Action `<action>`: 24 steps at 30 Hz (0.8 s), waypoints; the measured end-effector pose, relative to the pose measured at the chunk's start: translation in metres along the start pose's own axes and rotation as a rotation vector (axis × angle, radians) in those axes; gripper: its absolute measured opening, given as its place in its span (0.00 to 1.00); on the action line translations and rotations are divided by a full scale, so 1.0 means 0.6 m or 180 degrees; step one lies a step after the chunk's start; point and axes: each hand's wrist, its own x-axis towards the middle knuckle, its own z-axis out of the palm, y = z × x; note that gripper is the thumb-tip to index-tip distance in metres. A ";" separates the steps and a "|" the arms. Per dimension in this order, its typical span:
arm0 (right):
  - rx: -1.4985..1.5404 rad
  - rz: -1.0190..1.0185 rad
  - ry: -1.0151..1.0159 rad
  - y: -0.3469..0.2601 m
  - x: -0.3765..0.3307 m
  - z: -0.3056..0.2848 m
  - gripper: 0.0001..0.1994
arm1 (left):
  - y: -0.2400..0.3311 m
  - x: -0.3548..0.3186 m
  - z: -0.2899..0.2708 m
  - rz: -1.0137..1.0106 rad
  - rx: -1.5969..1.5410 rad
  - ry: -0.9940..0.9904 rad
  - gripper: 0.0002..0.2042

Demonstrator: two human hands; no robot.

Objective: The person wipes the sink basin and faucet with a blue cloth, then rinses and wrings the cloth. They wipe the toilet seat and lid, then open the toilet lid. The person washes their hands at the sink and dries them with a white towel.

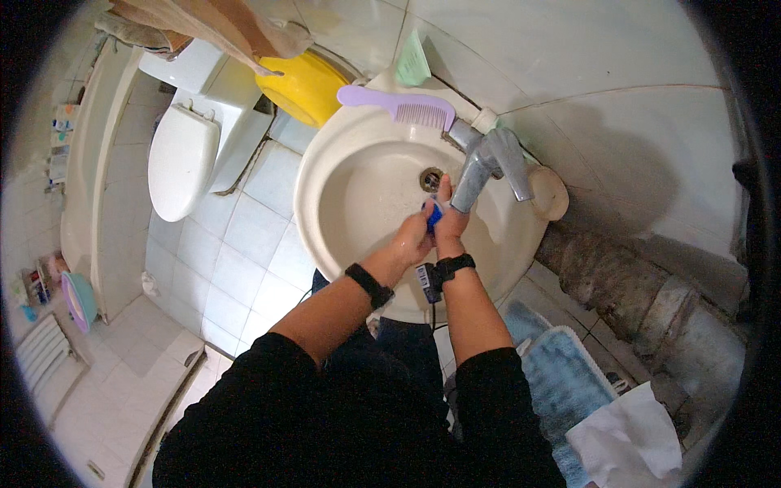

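Both my hands are together over the cream washbasin, just below the tip of the chrome tap. A small blue object is pressed between them; its kind is mostly hidden by the fingers. My left hand closes on it from the left, fingertips against my right hand. The right one is partly curled around it, with a finger pointing up toward the drain. Whether water is running, I cannot tell. A lilac comb lies on the basin's far rim, left of the tap.
Behind the comb stands a pale green tube. A yellow plastic basin and a white toilet are at far left. Thick grey pipes run along the right wall, near a blue cloth and white paper.
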 end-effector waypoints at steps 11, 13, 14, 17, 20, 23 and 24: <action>0.0904 -0.0041 -0.0072 0.063 0.049 -0.026 0.20 | 0.013 -0.026 -0.015 0.0310 0.0504 -0.0257 0.20; 0.2515 0.0961 -0.0892 0.079 0.069 -0.049 0.19 | 0.043 -0.035 -0.006 0.0198 0.0302 -0.0531 0.22; 0.3148 0.1237 -0.1530 0.085 0.075 -0.060 0.16 | 0.054 -0.037 -0.003 0.0172 0.0177 -0.0608 0.22; 0.2174 0.1274 -0.1826 0.089 0.062 -0.077 0.16 | 0.069 -0.041 -0.006 0.0260 0.0521 -0.0444 0.23; 0.1872 0.0365 -0.1179 0.062 0.021 -0.070 0.16 | 0.064 -0.039 -0.012 0.0536 0.1220 0.0074 0.21; 0.1507 -0.0325 -0.0268 0.016 -0.023 -0.045 0.17 | 0.061 -0.034 -0.008 0.0528 0.1000 -0.0088 0.20; 0.1411 -0.0226 -0.0572 0.003 -0.043 -0.039 0.15 | 0.064 -0.030 -0.004 0.0374 0.0767 -0.0272 0.19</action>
